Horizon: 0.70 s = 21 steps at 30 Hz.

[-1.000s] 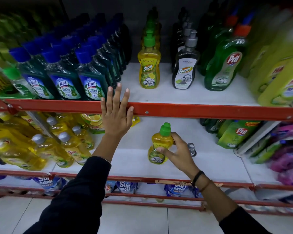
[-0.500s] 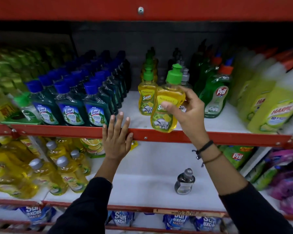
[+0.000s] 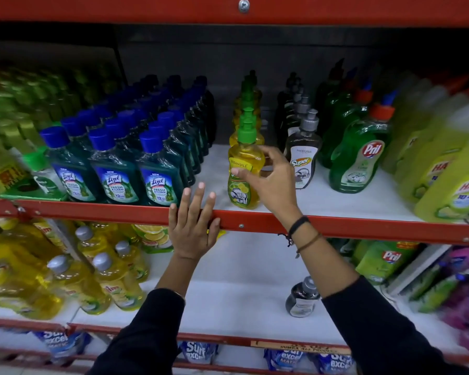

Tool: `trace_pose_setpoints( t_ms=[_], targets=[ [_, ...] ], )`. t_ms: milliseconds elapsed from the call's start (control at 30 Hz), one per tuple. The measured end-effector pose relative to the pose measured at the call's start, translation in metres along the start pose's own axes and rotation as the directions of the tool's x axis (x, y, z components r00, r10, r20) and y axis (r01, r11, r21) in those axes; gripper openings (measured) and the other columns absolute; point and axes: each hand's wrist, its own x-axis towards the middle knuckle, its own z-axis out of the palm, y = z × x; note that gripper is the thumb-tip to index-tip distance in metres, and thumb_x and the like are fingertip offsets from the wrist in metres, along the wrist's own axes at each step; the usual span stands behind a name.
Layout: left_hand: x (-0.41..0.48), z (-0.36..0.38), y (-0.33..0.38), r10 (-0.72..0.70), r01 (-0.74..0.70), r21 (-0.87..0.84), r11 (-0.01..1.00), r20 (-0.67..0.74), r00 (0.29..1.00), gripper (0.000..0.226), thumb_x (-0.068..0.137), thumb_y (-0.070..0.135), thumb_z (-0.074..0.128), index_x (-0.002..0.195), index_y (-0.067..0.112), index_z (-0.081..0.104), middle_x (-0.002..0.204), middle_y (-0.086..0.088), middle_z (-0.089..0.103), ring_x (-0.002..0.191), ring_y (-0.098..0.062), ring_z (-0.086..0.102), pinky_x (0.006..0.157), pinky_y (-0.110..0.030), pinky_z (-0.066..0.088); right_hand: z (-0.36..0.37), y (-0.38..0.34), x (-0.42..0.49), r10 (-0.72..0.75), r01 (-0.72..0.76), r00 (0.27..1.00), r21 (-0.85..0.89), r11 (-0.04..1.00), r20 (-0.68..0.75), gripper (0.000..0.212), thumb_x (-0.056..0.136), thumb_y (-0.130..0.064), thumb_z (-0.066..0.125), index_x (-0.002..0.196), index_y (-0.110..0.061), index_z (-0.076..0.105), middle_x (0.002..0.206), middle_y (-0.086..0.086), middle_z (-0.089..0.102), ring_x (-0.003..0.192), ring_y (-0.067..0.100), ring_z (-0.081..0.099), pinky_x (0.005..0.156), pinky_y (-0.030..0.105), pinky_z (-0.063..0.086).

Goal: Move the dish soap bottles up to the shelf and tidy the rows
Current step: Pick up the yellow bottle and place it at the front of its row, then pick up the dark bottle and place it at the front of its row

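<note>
My right hand point(image 3: 272, 182) grips a yellow dish soap bottle point(image 3: 243, 171) with a green pump cap, standing upright at the front of the upper shelf point(image 3: 322, 204). Behind it runs a row of the same yellow bottles point(image 3: 248, 104). Just to the right stands a row of dark bottles with grey pumps point(image 3: 302, 150). My left hand point(image 3: 192, 226) lies flat on the shelf's red front rail point(image 3: 92, 211), fingers spread, holding nothing. One dark grey-capped bottle point(image 3: 303, 297) stands alone on the lower shelf point(image 3: 228, 307).
Blue-capped Lizol bottles point(image 3: 114, 169) fill the upper shelf's left side, green Pril bottles point(image 3: 359, 155) and yellow-green Harpic bottles point(image 3: 450, 180) its right. Yellow bottles point(image 3: 65, 277) crowd the lower shelf's left, Pril pouches point(image 3: 385, 259) its right. A red rail point(image 3: 228, 8) runs overhead.
My right hand has lifted the yellow bottle from the lower shelf and set it down at the front of the yellow row on the upper shelf. My left hand has stayed on the rail.
</note>
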Motion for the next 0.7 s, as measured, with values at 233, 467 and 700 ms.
trace_pose_setpoints(
  t_ms=[233,467,700],
  targets=[
    [0.000,-0.002,0.000,0.000,0.000,0.011,1.000,0.017,1.000,0.055,0.099,0.042,0.027,0.150,0.021,0.029,0.160,0.000,0.021,0.147,-0.022,0.020,0.121,-0.040,0.007,-0.018,-0.008,-0.014,-0.008,0.013,0.999,-0.123,0.992,0.042,0.065,0.070,-0.049,0.077,0.121,-0.017,0.054,0.116,-0.001,0.061,0.100,0.016,0.060,0.081,0.031,0.053],
    [0.002,-0.004,0.001,-0.016,0.016,0.001,1.000,0.032,0.999,0.053,0.100,0.041,0.027,0.148,0.021,0.032,0.150,-0.005,0.036,0.148,-0.021,0.019,0.121,-0.040,0.005,-0.063,0.001,-0.085,-0.192,0.185,0.968,-0.062,0.981,-0.162,0.033,0.082,-0.023,0.072,0.110,-0.009,0.059,0.103,-0.001,0.057,0.094,0.015,0.060,0.082,0.027,0.051],
    [0.000,-0.005,0.000,0.000,0.001,-0.021,1.000,0.031,1.000,0.051,0.100,0.039,0.029,0.147,0.022,0.035,0.149,-0.004,0.039,0.148,-0.020,0.018,0.121,-0.040,0.004,-0.097,0.112,-0.178,0.252,-0.239,0.966,-0.185,0.953,0.051,0.058,0.079,-0.050,0.069,0.124,-0.018,0.052,0.123,0.002,0.050,0.118,0.019,0.050,0.096,0.027,0.041]
  ],
)
